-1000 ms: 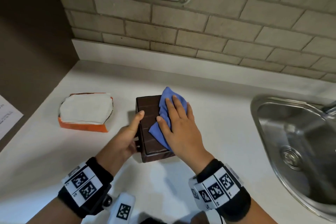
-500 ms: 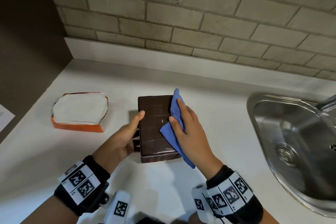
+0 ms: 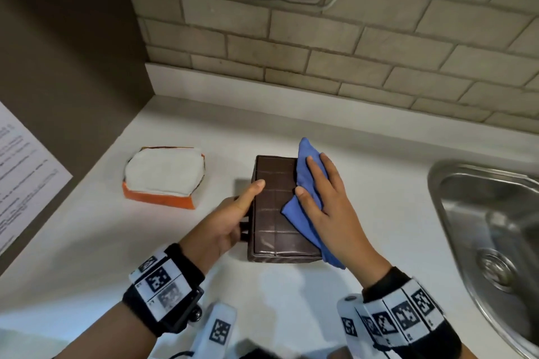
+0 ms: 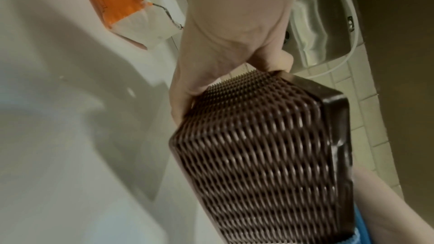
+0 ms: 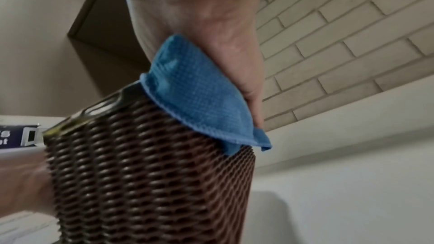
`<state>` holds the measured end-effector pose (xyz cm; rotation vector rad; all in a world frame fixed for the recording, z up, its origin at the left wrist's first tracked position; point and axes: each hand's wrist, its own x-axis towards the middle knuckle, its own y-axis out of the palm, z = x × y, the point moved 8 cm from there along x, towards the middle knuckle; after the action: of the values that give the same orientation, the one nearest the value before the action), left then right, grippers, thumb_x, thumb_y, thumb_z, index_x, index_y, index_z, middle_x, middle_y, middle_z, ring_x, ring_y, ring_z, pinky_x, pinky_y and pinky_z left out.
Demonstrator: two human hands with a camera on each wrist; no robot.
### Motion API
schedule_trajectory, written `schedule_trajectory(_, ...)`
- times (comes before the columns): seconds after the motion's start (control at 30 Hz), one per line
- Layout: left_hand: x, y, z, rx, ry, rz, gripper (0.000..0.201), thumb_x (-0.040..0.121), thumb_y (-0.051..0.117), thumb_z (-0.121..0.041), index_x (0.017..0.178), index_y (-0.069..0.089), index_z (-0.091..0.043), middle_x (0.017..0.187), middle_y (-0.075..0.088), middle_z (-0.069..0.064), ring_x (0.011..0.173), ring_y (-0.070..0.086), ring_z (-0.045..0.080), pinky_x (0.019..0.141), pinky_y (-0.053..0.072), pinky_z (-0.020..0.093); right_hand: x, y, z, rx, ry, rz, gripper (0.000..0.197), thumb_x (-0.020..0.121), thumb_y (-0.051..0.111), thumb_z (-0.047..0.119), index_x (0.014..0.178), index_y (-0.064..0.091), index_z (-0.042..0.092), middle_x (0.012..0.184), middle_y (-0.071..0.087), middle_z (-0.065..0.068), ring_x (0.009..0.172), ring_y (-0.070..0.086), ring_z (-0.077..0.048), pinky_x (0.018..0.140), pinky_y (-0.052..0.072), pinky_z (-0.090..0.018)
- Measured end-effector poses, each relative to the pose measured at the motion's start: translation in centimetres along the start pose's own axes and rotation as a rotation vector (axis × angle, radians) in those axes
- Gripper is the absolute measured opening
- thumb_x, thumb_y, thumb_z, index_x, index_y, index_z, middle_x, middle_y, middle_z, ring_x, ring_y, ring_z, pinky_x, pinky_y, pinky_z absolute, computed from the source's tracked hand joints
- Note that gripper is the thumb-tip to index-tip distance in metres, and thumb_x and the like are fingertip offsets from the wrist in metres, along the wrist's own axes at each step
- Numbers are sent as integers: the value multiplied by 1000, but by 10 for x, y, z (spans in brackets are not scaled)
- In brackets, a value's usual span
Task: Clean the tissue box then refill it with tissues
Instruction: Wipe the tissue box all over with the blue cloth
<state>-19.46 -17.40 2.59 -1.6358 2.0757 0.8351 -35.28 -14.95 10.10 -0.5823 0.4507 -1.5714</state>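
Observation:
A dark brown woven tissue box (image 3: 274,213) lies bottom-up in the middle of the white counter (image 3: 291,300). My left hand (image 3: 248,207) grips its left side, thumb lying on top. The left wrist view shows the box's lattice wall (image 4: 258,164) in that hand (image 4: 225,62). My right hand (image 3: 312,181) presses a blue cloth (image 3: 303,207) with straight fingers against the box's right top edge. In the right wrist view the cloth (image 5: 199,96) drapes over the box rim (image 5: 152,173). An orange pack of white tissues (image 3: 163,175) sits to the left.
A steel sink (image 3: 490,227) is set into the counter on the right. A brick wall (image 3: 350,52) runs behind, with a dark side wall and a printed sheet (image 3: 23,169) at the left.
My right hand has slid the blue cloth from the middle of the box's top to its right edge and then toward the far corner. The left hand keeps its hold.

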Motion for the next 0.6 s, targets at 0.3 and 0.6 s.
schedule_trajectory(0.3, 17, -3, 5, -10, -44, 95, 102, 36, 87, -69, 119, 70, -12, 114, 75, 13, 111, 69, 31, 108, 46, 49, -2, -19, -11, -109, 20, -80, 51, 100, 41, 34, 149, 26, 32, 138, 46, 1, 119, 48, -11, 85, 30, 2)
schedule_trajectory(0.6, 16, -12, 10, 33, -111, 101, 48, 93, 51, -54, 100, 72, -12, 85, 80, 8, 65, 77, 18, 77, 51, 35, 9, -104, -71, -173, 120, -250, 45, 99, 45, 30, 144, 39, 23, 128, 59, -3, 111, 58, -19, 85, 42, -22)
